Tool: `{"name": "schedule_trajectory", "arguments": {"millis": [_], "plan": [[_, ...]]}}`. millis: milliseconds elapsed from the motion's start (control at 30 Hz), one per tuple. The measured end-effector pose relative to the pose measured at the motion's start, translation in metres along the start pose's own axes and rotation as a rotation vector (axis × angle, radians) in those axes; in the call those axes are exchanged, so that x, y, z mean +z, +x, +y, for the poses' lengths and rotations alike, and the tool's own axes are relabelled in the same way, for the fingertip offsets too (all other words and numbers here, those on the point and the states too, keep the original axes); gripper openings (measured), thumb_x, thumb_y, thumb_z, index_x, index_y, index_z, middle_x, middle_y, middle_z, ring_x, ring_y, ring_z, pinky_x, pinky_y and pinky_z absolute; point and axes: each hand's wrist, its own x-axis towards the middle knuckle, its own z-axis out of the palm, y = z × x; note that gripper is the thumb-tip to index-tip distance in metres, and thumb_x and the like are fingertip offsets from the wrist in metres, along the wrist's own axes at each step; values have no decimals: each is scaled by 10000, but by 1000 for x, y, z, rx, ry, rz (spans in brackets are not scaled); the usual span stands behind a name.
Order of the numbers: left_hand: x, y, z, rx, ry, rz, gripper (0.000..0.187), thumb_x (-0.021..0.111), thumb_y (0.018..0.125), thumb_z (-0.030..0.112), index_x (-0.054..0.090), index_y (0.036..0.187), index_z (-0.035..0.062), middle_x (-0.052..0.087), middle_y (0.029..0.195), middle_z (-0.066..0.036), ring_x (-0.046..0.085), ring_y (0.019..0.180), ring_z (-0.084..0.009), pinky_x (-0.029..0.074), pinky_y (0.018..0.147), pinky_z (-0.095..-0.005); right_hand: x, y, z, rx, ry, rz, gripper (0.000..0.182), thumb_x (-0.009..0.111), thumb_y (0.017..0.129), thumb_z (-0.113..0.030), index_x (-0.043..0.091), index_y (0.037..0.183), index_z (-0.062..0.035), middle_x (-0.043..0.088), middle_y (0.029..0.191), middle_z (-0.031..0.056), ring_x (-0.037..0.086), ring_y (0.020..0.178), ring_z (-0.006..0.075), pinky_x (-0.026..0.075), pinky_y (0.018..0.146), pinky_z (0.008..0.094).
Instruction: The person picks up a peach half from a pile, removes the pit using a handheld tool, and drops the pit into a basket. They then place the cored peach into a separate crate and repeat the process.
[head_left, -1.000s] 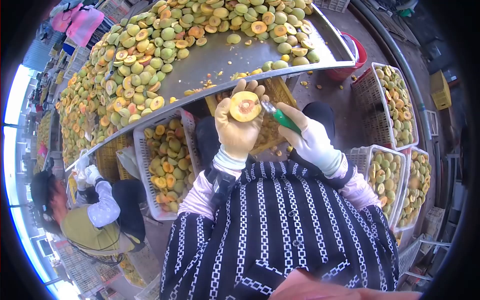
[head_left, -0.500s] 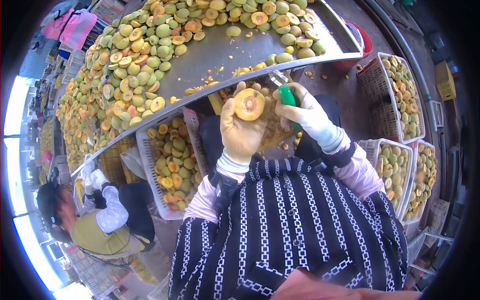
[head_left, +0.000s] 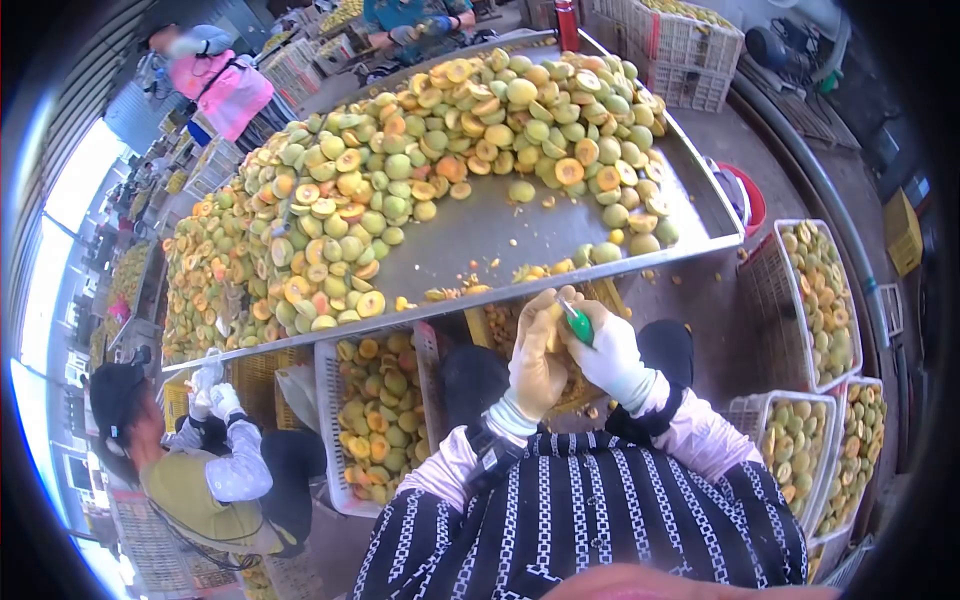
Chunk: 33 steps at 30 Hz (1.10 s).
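Note:
My gloved left hand [head_left: 538, 360] is curled just below the edge of the metal table [head_left: 470, 212], its fingers closed round something mostly hidden, seemingly the fruit half. Against it, my gloved right hand [head_left: 607, 352] grips a green-handled tool [head_left: 576, 320] whose metal end points into the left palm. The two hands touch. Beyond them, halved yellow-green fruit [head_left: 400, 165] lies heaped on the table. Under my hands stands a yellow crate [head_left: 598, 292] with fruit bits in it.
A white crate of fruit halves [head_left: 380, 420] stands to the left, beside a seated co-worker [head_left: 200, 470]. More full crates [head_left: 815, 300] stand at the right. A red bucket [head_left: 745, 195] is by the table corner. Two other people [head_left: 225, 85] are beyond the table.
The view has tilted up, showing more of the table's far side. My hands have come together; the fruit half's cut face, visible before, is now hidden, and the tool has moved to it.

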Motion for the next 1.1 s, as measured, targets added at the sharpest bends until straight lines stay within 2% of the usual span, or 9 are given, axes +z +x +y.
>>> {"name": "schedule_trajectory", "arguments": {"millis": [167,233,267,367,433,533,667,800,1100], "plan": [[-7,7,1,-7,-18,-2,286,458,994,214,474,1242,72,517,1294,-121,475,1226,-232,362,1064,-406,1,30,11,24,153,-114,376,658,769,-131,565,1121,-35,644,817,165,654,751,333,510,686,389],[-13,13,-1,6,7,33,315,468,989,217,460,1263,61,524,1282,-121,491,1199,-239,371,1057,-413,6,37,20,171,515,-331,396,634,775,-111,559,1155,-25,637,793,54,637,715,210,507,664,329],[-17,20,0,58,63,12,329,476,984,220,457,1269,56,525,1280,-121,490,1201,-255,370,1060,-416,15,36,24,-34,480,-249,425,641,765,-101,553,1173,-17,599,776,-12,572,639,101,484,588,265],[-26,28,14,12,-155,10,354,482,975,234,482,1272,42,535,1281,-135,481,1224,-311,366,1074,-441,-6,28,14,382,685,-532,409,663,776,-119,540,1152,-14,595,751,-7,515,502,58,434,471,233],[-30,32,28,-32,-420,8,356,485,969,259,525,1243,37,543,1284,-148,467,1249,-328,367,1079,-464,-26,26,20,442,618,-469,425,667,788,-155,509,1154,-10,613,754,48,584,562,139,473,528,286],[-29,27,37,-85,-516,25,395,538,930,259,514,1264,49,532,1301,-132,461,1259,-313,396,1055,-475,-37,14,50,296,-215,-418,422,627,829,-187,495,1186,-6,625,873,229,632,854,370,495,751,403],[-22,18,28,-99,-516,26,439,527,909,228,497,1308,48,486,1366,-138,423,1296,-292,384,1058,-464,-40,-5,22,-28,-58,-203,401,623,847,-173,531,1214,-40,641,905,189,638,856,367,509,737,403],[-19,13,21,-53,-373,-18,452,472,934,296,494,1315,54,481,1371,-136,431,1288,-286,388,1045,-446,-38,-13,2,-274,-258,-117,508,683,798,-172,513,1271,-98,595,774,101,634,688,273,499,590,377],[-7,-2,20,1,-240,-11,490,464,944,325,451,1363,69,475,1378,-133,423,1292,-291,317,1101,-466,-29,-17,-20,-307,-541,-104,633,712,740,-221,476,1320,-129,547,749,48,587,584,225,468,527,346]]}}
